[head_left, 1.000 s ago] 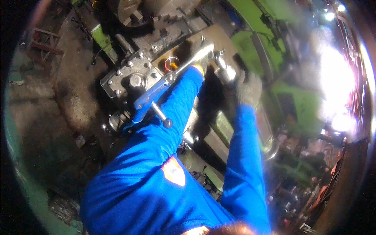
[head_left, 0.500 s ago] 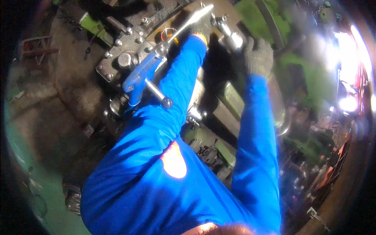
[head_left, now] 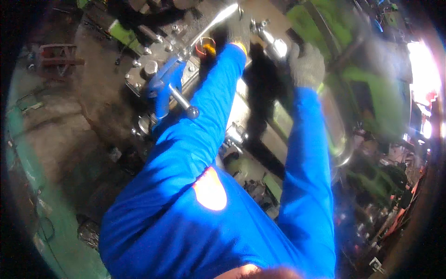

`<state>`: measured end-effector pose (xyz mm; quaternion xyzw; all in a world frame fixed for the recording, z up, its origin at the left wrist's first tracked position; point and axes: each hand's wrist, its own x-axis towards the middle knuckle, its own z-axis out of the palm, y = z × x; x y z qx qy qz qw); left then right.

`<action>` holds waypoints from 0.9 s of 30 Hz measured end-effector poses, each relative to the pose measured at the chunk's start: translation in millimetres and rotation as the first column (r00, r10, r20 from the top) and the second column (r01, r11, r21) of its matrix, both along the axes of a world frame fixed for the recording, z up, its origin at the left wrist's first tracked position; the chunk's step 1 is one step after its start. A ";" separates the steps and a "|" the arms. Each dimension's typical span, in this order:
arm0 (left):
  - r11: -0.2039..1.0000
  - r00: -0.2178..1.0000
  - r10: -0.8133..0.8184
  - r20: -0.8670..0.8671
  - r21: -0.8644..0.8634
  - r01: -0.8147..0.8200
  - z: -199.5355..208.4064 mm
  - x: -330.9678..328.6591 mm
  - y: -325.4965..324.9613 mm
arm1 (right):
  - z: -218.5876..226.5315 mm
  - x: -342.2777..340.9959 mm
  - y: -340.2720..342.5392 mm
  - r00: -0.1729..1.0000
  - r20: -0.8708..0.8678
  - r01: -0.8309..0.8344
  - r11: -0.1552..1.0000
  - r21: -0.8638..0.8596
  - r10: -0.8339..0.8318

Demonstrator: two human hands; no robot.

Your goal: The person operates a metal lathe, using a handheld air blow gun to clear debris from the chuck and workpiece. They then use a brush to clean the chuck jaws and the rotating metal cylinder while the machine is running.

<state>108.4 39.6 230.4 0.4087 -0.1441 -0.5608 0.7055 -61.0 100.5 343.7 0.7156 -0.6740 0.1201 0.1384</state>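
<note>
My left hand (head_left: 239, 31), in a dark grey glove with a yellow cuff, reaches far forward beside a long shiny metal bar (head_left: 214, 22). Its fingers are lost in shadow and blur. The bar runs down to a blue-painted machine part (head_left: 163, 83), from which a steel lever with a dark ball knob (head_left: 192, 112) sticks out over my left sleeve. My right hand (head_left: 306, 67), also gloved, is curled at the right of a bright metal handle (head_left: 278, 47). The thumb side faces that handle; whatever the fingers close on is hidden.
A bolted metal block (head_left: 149, 68) lies left of the blue part. Near my left cuff sits a red-rimmed round container with something yellow (head_left: 208, 47). Green machine panels (head_left: 367, 93) stand to the right, and a red metal frame (head_left: 58, 61) is on the floor at far left.
The view has shifted slightly, so the bolted block and blue part appear higher and farther right. Both hands stay in nearly the same places on the machine.
</note>
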 end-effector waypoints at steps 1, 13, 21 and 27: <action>0.999 0.999 0.048 0.000 0.016 -0.048 -0.9 1.4 -0.3 | 0.9 2.6 -1.1 1.000 0.014 -0.008 1.000 0.009 0.008; 0.990 0.854 0.088 0.512 -0.140 -0.018 -80.8 27.9 -33.2 | 8.8 11.8 -0.6 0.945 0.202 -0.276 0.959 0.066 0.258; 0.993 0.982 0.098 0.164 -0.083 -0.085 -6.3 5.8 -10.9 | 10.2 31.0 -17.0 0.938 0.175 -0.313 0.947 0.069 0.298; 0.957 0.894 0.288 0.343 -0.076 -0.279 -38.3 -10.0 -20.7 | 46.6 93.6 -21.8 0.988 0.027 -0.150 0.908 0.391 0.151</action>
